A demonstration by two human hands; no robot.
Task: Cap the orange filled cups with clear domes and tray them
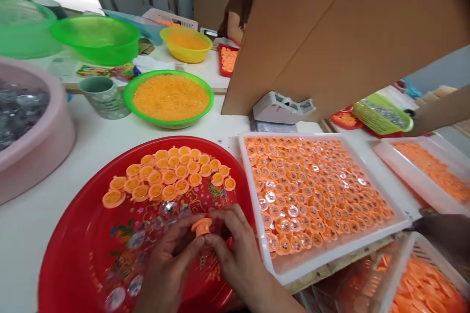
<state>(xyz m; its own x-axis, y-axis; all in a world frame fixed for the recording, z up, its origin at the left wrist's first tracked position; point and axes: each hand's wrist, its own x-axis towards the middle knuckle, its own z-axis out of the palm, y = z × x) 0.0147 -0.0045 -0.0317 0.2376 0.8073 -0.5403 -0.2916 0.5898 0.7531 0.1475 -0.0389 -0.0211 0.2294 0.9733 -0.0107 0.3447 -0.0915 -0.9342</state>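
Above the front of a red round tray [84, 234], my left hand [171, 249] and my right hand [237, 242] together pinch a small orange plastic piece [202, 225] with a round flange. Fingers and thumbs of both hands are closed about it, and its underside is partly hidden. Behind my hands, rows of orange round cups [169, 176] with yellow filling lie on the tray. Clear domed caps [115, 298] are scattered on its left and front part, some beside my left hand.
A white tray [259, 225] full of orange pieces with clear tops stands right. Behind are a green bowl of yellow grains [171, 98], a mug [105, 100], a tape dispenser [281, 107] and a cardboard panel [312, 34]. A pink tub [47, 122] stands left. A person [238, 10] sits beyond.
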